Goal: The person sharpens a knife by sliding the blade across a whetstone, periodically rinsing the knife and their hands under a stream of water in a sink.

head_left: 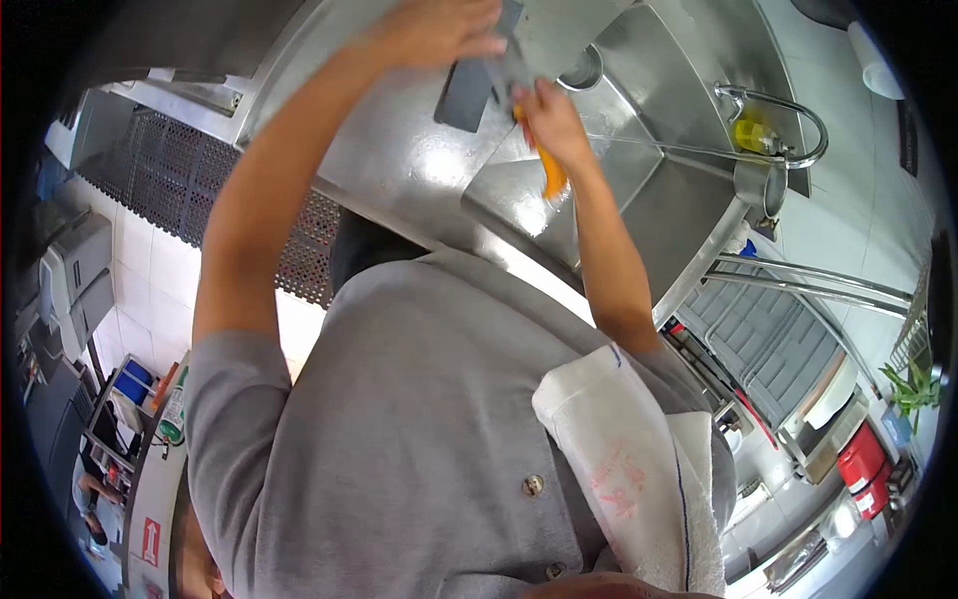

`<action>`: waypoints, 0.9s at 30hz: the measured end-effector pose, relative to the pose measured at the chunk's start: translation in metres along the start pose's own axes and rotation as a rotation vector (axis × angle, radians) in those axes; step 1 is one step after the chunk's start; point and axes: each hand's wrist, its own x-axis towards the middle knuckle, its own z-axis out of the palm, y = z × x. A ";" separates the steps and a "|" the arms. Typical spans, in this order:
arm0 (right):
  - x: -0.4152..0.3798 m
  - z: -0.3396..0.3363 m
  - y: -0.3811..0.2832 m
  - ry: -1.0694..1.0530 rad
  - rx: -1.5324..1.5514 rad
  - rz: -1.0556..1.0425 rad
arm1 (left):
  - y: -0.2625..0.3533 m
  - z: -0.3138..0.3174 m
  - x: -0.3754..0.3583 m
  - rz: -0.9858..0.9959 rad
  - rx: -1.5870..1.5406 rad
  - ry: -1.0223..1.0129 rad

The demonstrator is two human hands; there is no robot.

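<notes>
My right hand is wrapped round the orange handle of a knife, whose blade is blurred. The blade lies across a dark grey rectangular block that looks like a sharpening stone. From the left, my left hand reaches over with fingers stretched out, fingertips right at the blade. Stone and knife are over the wet steel counter beside the sink.
A steel sink basin with a round cup-like drain part lies to the right. Beyond it are a curved tap, a yellow bottle and a steel pot. A person stands far left.
</notes>
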 end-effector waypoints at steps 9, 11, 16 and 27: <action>-0.142 -0.026 0.063 -0.229 -0.044 0.291 | 0.142 -0.011 -0.076 0.069 0.192 -0.117; -0.137 -0.026 0.057 -0.253 -0.017 0.290 | 0.161 -0.016 -0.089 0.048 0.028 -0.173; -0.016 -0.007 0.003 -0.071 -0.119 0.064 | 0.039 -0.018 -0.023 0.060 0.262 0.128; -0.011 -0.003 0.018 -0.002 0.889 -0.124 | 0.086 -0.088 0.010 -0.465 -0.399 0.577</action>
